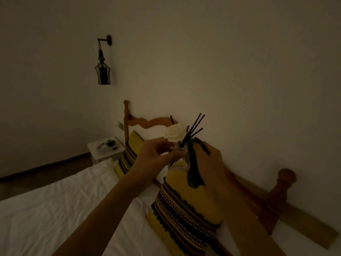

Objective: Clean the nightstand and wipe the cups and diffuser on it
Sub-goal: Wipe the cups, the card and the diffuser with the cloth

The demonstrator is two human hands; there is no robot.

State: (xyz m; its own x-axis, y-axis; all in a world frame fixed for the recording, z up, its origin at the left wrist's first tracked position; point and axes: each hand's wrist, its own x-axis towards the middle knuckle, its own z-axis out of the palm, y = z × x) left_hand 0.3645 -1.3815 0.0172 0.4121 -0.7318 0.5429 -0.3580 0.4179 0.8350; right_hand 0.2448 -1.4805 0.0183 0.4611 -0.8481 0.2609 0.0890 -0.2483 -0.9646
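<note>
Both hands are raised over the bed, holding the diffuser up in front of the wall. It is a clear glass bottle with dark reed sticks fanning out of its neck and a white rose-shaped flower standing beside them. The left hand is closed around the bottle's shoulder and neck, thumb and fingertips pinching the glass just below the flower. The right hand is clenched on a dark cloth, pressing it against the bottle's right side; a loose tail of the cloth hangs down over a yellow striped pillow. The room is dim, and no label, brand or writing can be read on the bottle or anywhere else.

A second yellow pillow leans against the wooden headboard farther along the bed, whose white sheet is creased. Beyond that pillow, well apart from the hands, stands the white nightstand, its worktop carrying a dark cup and some pale shapes too blurred to make out. A dark lantern-style lamp hangs from a bracket on the wall above it.
</note>
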